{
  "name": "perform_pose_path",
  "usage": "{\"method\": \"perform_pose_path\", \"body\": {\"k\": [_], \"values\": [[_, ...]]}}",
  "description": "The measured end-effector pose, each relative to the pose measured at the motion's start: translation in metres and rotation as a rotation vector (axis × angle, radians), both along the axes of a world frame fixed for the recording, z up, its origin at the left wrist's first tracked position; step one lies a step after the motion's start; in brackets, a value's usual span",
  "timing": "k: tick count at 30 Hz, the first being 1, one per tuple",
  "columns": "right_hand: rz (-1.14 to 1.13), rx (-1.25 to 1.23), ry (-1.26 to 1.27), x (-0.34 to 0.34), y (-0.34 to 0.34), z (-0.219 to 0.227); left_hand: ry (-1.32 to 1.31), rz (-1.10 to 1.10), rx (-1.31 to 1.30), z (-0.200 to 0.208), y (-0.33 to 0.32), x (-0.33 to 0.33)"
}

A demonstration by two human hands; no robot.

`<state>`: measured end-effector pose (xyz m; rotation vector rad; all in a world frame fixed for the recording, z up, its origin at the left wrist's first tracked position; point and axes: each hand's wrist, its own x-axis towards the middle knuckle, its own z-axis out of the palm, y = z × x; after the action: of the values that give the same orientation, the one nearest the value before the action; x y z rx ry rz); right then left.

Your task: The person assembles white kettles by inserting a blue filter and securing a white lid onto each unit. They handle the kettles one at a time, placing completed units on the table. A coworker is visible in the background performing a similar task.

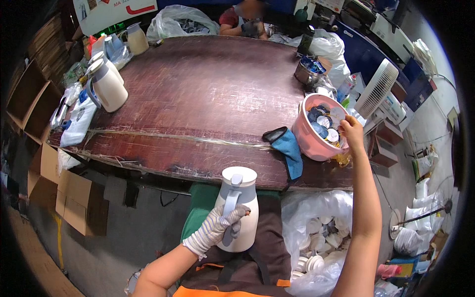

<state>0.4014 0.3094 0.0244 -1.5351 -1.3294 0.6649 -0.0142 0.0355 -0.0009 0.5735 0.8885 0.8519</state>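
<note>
Upright on my lap stands a white vacuum jug (pixel 251 213) with a grey collar and a white lid. My left hand (pixel 217 228), in a striped knit glove, is closed round its grey handle. My bare right hand (pixel 350 131) reaches over the rim of a pink bucket (pixel 308 140), its fingers pinched at a pale round tag (pixel 337 115). Inside the bucket lie several round tags (pixel 320 129), some dark blue, some white. A blue and black cloth piece (pixel 291 152) hangs over the table edge beside the bucket.
More white jugs (pixel 110 89) stand at the left of the dark red table (pixel 198 89). A metal pot (pixel 308 74) and a white fan (pixel 378 89) are at the right. Right of my lap, a plastic bag (pixel 302 210) holds white lids. Another person (pixel 242 22) sits across the table. Cardboard boxes (pixel 79 203) stand lower left.
</note>
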Motion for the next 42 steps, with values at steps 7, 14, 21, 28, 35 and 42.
{"method": "perform_pose_path", "body": {"k": [7,14,21,28,35,42], "values": [[0.067,-0.03,0.157,-0.036,-0.059,0.026,-0.078,0.193,0.006,-0.02,-0.014,-0.006],[0.763,-0.335,-0.331,-0.192,-0.219,-0.002,0.103,0.228,0.108,-0.049,-0.008,-0.022],[0.884,-0.479,0.13,-0.232,-0.234,-0.03,0.381,0.164,0.228,-0.048,-0.004,-0.025],[0.905,-0.78,0.829,-0.201,-0.235,-0.034,0.206,0.435,0.25,-0.025,-0.005,-0.026],[0.725,-0.502,1.191,-0.232,-0.236,-0.022,0.154,0.555,0.362,-0.02,-0.005,-0.018],[0.793,0.075,0.045,-0.262,-0.245,0.005,0.897,0.298,1.158,0.002,-0.009,-0.031]]}}
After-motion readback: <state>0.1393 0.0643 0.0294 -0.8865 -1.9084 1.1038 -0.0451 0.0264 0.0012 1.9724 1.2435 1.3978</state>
